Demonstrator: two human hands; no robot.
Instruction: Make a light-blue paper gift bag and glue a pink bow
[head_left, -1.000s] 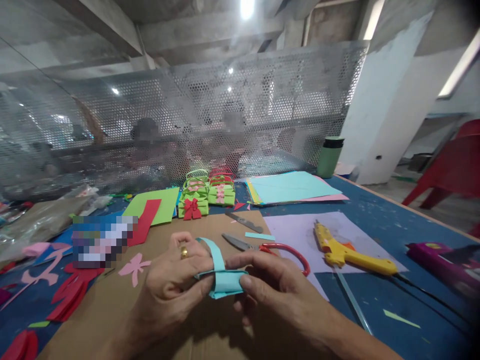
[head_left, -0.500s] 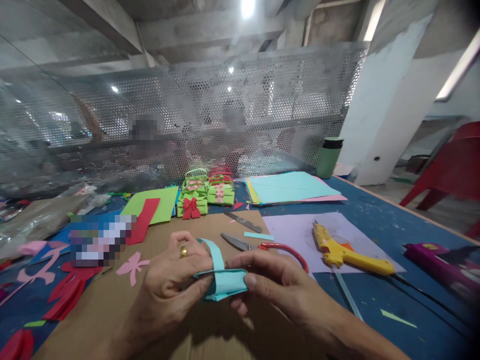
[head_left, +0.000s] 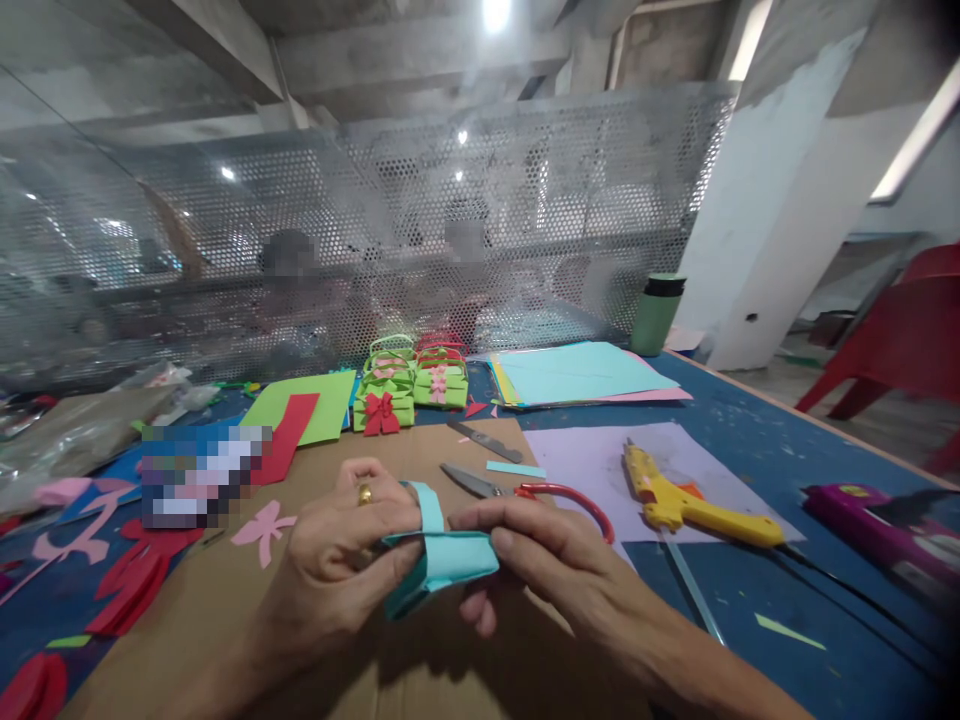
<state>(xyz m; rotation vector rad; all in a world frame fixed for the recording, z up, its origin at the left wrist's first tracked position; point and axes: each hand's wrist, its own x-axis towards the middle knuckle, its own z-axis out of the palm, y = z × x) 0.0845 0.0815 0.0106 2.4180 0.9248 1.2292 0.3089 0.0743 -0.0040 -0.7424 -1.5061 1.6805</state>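
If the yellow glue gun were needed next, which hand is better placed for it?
Probably the right hand: the yellow glue gun lies off to that side, nearer to it than to the left hand. Both hands hold the folded turquoise piece, so the right would need to let go first.

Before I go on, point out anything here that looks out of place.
Nothing looks spilled, and the held turquoise paper piece shows no clear tear. A pale green sliver looks stray: it lies loose on the blue tabletop, nearer the camera than the yellow glue gun.
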